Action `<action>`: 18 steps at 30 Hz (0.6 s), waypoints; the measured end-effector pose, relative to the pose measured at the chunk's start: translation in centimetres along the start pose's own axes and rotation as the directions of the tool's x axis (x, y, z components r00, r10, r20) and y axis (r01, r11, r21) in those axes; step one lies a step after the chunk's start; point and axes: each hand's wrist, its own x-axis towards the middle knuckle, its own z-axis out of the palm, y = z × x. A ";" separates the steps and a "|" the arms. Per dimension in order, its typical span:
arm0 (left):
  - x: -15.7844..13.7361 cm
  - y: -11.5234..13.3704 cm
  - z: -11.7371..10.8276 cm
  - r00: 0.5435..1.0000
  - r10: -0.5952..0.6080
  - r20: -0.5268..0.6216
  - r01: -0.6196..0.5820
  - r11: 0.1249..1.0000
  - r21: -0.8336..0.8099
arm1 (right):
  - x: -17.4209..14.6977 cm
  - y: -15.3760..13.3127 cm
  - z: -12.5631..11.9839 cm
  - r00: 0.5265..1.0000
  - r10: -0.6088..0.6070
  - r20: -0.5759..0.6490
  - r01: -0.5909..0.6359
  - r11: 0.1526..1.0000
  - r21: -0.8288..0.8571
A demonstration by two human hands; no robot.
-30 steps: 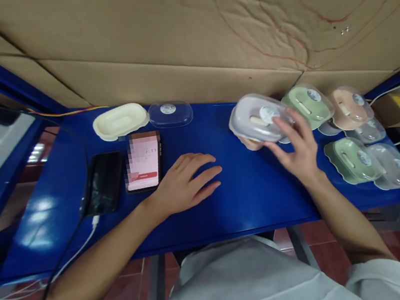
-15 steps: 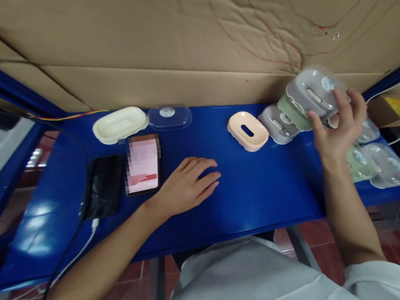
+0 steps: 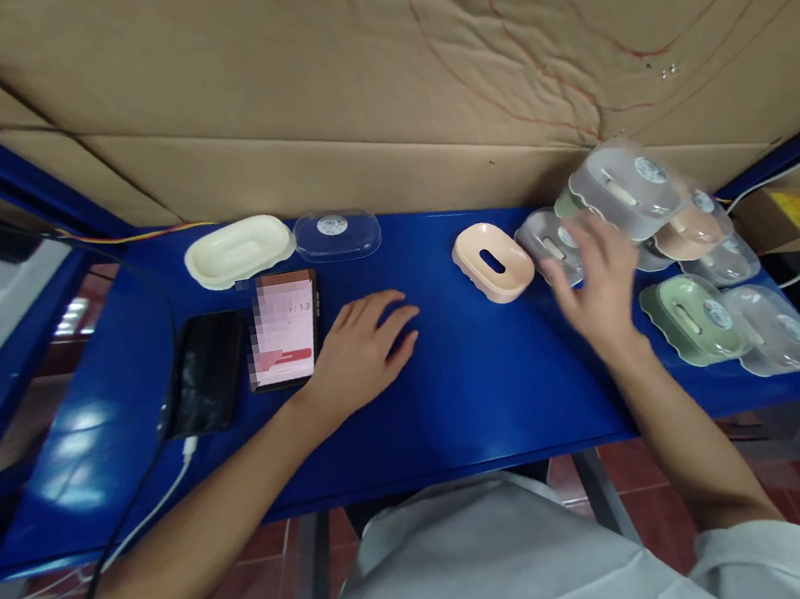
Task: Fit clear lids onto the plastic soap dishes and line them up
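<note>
My left hand (image 3: pixel 359 352) rests palm down on the blue table beside a lit phone (image 3: pixel 288 322), fingers stretched and holding nothing. My right hand (image 3: pixel 599 283) hovers with fingers spread in front of a stack of lidded soap dishes. On top of that stack sits a grey soap dish (image 3: pixel 630 192) under a clear lid; parts below it are hidden by the hand. A lidded grey soap dish (image 3: pixel 542 228) is partly behind my right fingers. Left of it lies a peach soap dish (image 3: pixel 514 266) with a slot in its middle, no lid on it.
A cream tray (image 3: pixel 240 249) and a clear lid (image 3: pixel 356 236) lie at the back left. A dark phone (image 3: pixel 210 370) has a white cable plugged in. To the right are a lidded green soap dish (image 3: pixel 688 320) and several others. Cardboard (image 3: pixel 336 87) lines the back.
My right hand has let go of the lidded grey soap dish on the stack and moved left and down. My left hand has shifted slightly left.
</note>
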 end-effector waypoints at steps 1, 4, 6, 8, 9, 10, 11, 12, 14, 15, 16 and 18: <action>0.3 -0.3 0.0 0.996 -0.091 -0.009 0.091 0.996 0.016 | -0.1 -1.2 0.5 0.995 -0.043 0.089 0.040 0.998 0.043; 1.7 -1.9 -0.3 0.954 -0.301 -0.009 0.300 0.950 0.085 | -0.6 -3.5 2.1 0.952 -0.144 0.271 0.105 0.982 0.154; 2.6 -3.1 -0.3 0.922 -0.388 0.017 0.382 0.914 0.134 | -0.9 -3.9 2.8 0.932 -0.179 0.314 0.119 0.972 0.202; 3.2 -3.7 0.0 0.895 -0.443 0.047 0.432 0.888 0.160 | -1.0 -3.8 3.0 0.929 -0.182 0.324 0.110 0.967 0.229; 3.4 -3.7 0.2 0.890 -0.452 0.057 0.438 0.884 0.162 | -1.1 -3.7 3.0 0.930 -0.176 0.322 0.100 0.966 0.240; 3.5 -3.4 0.5 0.893 -0.445 0.060 0.432 0.888 0.159 | -1.1 -3.5 2.9 0.932 -0.170 0.319 0.091 0.964 0.251; 3.6 -2.8 0.8 0.905 -0.422 0.058 0.410 0.899 0.152 | -1.1 -3.4 2.8 0.935 -0.166 0.315 0.084 0.962 0.260; 3.5 -2.1 0.9 0.923 -0.382 0.056 0.371 0.918 0.139 | -1.1 -3.3 2.7 0.936 -0.166 0.311 0.081 0.959 0.270; 3.4 -0.8 1.0 0.962 -0.264 0.074 0.257 0.962 0.091 | -1.1 -3.2 2.6 0.938 -0.166 0.303 0.077 0.956 0.284; 3.4 -0.4 0.7 0.974 -0.207 0.086 0.203 0.977 0.058 | -1.2 -3.2 2.6 0.942 -0.158 0.297 0.070 0.955 0.288; 3.5 -0.4 0.3 0.981 -0.170 0.089 0.168 0.985 0.027 | -1.2 -3.2 2.7 0.946 -0.143 0.289 0.055 0.955 0.290; 3.8 -1.5 -1.0 0.981 -0.181 0.062 0.181 0.983 0.005 | -1.3 -3.1 2.9 0.958 -0.095 0.272 0.010 0.955 0.298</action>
